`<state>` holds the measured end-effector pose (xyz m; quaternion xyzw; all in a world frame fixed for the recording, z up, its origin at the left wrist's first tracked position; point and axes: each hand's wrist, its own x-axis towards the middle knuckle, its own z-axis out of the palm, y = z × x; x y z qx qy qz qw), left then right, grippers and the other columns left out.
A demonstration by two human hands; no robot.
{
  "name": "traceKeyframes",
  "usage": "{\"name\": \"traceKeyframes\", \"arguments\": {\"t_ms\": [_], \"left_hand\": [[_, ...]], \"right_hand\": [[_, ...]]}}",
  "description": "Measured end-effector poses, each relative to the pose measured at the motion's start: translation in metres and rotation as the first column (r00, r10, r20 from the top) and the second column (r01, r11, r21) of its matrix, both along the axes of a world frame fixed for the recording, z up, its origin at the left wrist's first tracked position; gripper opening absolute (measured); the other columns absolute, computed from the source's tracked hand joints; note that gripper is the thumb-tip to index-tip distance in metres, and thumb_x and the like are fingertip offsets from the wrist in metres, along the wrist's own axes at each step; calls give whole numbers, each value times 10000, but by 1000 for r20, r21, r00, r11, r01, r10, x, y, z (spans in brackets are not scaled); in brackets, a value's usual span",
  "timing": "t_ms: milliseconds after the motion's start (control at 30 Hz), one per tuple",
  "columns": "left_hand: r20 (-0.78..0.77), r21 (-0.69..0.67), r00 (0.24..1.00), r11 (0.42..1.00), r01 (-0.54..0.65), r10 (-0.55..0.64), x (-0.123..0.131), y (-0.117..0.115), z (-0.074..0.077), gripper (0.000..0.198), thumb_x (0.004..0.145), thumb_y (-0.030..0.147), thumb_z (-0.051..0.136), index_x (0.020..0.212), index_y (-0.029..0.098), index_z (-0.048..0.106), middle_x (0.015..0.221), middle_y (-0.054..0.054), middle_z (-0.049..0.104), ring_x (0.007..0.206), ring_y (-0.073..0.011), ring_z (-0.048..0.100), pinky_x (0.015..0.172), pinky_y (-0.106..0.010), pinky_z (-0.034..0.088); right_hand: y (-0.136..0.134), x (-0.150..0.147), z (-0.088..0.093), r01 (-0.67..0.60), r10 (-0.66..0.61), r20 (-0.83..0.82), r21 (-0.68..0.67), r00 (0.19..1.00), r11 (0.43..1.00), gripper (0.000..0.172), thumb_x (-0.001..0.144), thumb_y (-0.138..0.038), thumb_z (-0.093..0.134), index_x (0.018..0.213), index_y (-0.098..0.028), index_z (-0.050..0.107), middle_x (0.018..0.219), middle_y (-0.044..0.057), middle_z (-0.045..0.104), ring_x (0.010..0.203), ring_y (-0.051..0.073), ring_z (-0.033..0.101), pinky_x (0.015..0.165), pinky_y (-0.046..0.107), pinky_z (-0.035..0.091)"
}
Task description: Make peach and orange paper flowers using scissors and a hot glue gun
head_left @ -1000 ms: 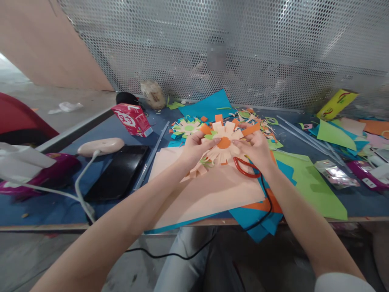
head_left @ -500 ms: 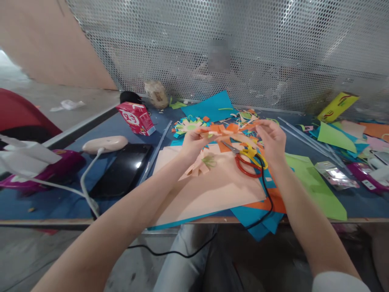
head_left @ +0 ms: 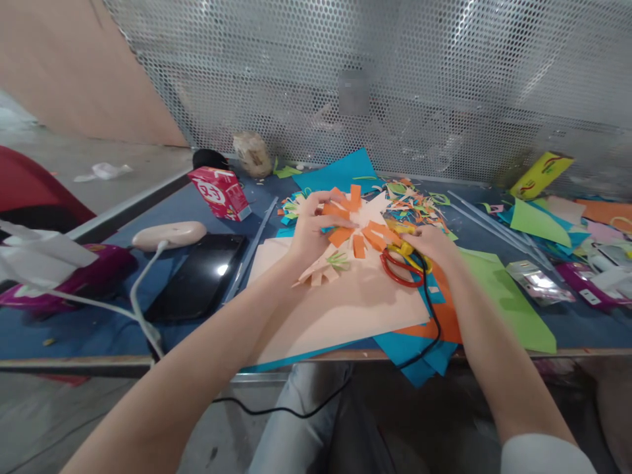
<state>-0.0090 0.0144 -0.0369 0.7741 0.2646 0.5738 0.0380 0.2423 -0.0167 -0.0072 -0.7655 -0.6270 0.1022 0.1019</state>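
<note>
In the middle of the desk lies an orange paper flower (head_left: 359,245) with strip petals. My left hand (head_left: 316,224) is on its left side, fingers curled over the orange strips. My right hand (head_left: 434,245) closes on a yellow tool with a black cord, which looks like a glue gun (head_left: 405,249). Scissors with red handles (head_left: 402,271) lie just below it, blades hidden. A pale peach star-shaped paper piece (head_left: 372,209) sits behind the orange flower. A smaller peach paper flower with a green fringed centre (head_left: 318,271) rests on peach sheets (head_left: 336,316) under my hands.
Paper scraps (head_left: 419,204) are strewn behind my hands. To the left are a black phone (head_left: 202,276), a pink box (head_left: 220,192) and a white corded device (head_left: 169,234). Green paper (head_left: 503,303) and a yellow box (head_left: 543,174) lie right. A perforated metal panel (head_left: 296,66) closes the back.
My right hand has come down from the orange strip to the yellow tool. The orange paper, earlier stretched between both hands, now shows as a spread flower under my left hand.
</note>
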Motion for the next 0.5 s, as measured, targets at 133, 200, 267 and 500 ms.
{"name": "traceKeyframes", "arguments": {"t_ms": [133,200,267,500], "left_hand": [[43,28,999,1000,-1,-1,1,-2,-1,59,740,274,671,701,233,686,1040,-20,527,956,-165,528,814,-315,489],[79,36,997,999,-13,10,-1,-1,0,70,749,264,663,687,237,685,1040,-15,527,968,-165,534,841,-328,489],[126,40,992,999,-31,26,-3,0,2,71,748,254,666,680,246,686,1041,-9,527,966,-162,539,862,-337,488],[244,-16,969,999,-43,45,-10,5,4,83,723,237,697,782,295,708,1044,0,540,1001,-168,549,874,-331,492]], "right_hand": [[2,-1,-4,50,-37,-105,130,994,990,269,684,-394,544,502,-204,491,512,12,524,546,152,515,536,262,339],[1,-2,-2,66,-25,-182,222,983,973,289,686,-382,545,476,-204,460,472,0,481,515,138,478,510,257,320],[-1,-3,1,105,-6,-271,351,962,931,304,702,-364,533,465,-205,427,452,-11,443,491,122,442,483,250,303],[2,-5,14,431,122,-920,288,373,855,159,652,-310,567,585,-197,478,510,-46,455,439,82,436,416,214,391]]}}
